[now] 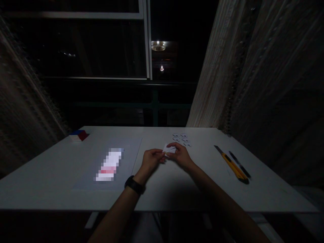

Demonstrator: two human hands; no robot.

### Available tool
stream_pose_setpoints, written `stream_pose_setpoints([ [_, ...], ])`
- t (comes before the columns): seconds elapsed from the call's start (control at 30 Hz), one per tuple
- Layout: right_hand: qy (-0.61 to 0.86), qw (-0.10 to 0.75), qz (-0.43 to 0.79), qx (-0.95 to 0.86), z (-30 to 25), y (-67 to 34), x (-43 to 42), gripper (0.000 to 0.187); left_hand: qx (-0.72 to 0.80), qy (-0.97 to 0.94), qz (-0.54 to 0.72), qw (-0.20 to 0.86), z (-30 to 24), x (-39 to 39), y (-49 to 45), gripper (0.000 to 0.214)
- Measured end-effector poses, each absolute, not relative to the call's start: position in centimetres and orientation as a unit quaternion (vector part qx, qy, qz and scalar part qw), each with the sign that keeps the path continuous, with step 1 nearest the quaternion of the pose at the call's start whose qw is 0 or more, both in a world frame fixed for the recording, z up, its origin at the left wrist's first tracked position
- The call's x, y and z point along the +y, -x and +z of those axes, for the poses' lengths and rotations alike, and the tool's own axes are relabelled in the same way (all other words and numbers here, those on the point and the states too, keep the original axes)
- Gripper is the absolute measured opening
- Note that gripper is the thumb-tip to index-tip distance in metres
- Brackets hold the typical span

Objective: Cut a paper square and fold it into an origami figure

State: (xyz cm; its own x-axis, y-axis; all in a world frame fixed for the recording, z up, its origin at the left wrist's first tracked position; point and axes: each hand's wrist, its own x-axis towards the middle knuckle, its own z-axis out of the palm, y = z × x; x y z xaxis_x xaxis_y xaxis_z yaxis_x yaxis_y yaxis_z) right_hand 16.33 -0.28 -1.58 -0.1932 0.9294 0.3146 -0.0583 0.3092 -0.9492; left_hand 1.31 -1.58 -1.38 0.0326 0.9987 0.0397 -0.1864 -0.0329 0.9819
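Both my hands meet over the middle of the white table (50, 175). My left hand (151, 161), with a dark watch on its wrist, pinches one side of a small white paper piece (169, 148). My right hand (181, 156) grips the other side of the same piece, fingers curled. Just beyond my hands lie several small folded paper pieces (181, 139) scattered on the table.
A yellow utility knife (232, 166) and a dark pen (239, 164) lie to the right. A colourful cube (78, 135) sits at the far left corner. A sheet with a blurred patch (109, 165) lies left of my hands. Curtains hang at both sides, a dark window behind.
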Motion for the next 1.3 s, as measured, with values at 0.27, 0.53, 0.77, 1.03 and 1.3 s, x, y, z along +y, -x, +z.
stream_pose_setpoints([
  [0.27,0.386,0.535,0.399,-0.637,-1.37,-16.42,-0.19,0.029,0.420,-0.447,0.531,0.585,-1.25,-1.82,-1.22,0.031],
  [0.53,0.380,0.534,0.436,-0.617,-1.56,-16.47,0.01,0.029,0.412,-0.432,0.522,0.609,-1.17,-1.68,-1.17,0.038],
  [0.77,0.397,0.531,0.408,-0.628,-1.47,-16.43,-0.21,0.029,0.440,-0.453,0.490,0.601,-1.84,-1.49,-0.99,0.034],
  [1.03,0.354,0.551,0.464,-0.597,-1.40,-16.44,-0.11,0.040,0.431,-0.526,0.473,0.560,-1.48,-1.72,-0.93,0.026],
  [1.3,0.335,0.521,0.512,-0.595,-1.82,-16.63,-0.08,0.053,0.431,-0.549,0.470,0.541,-1.34,-1.86,-1.06,0.020],
])
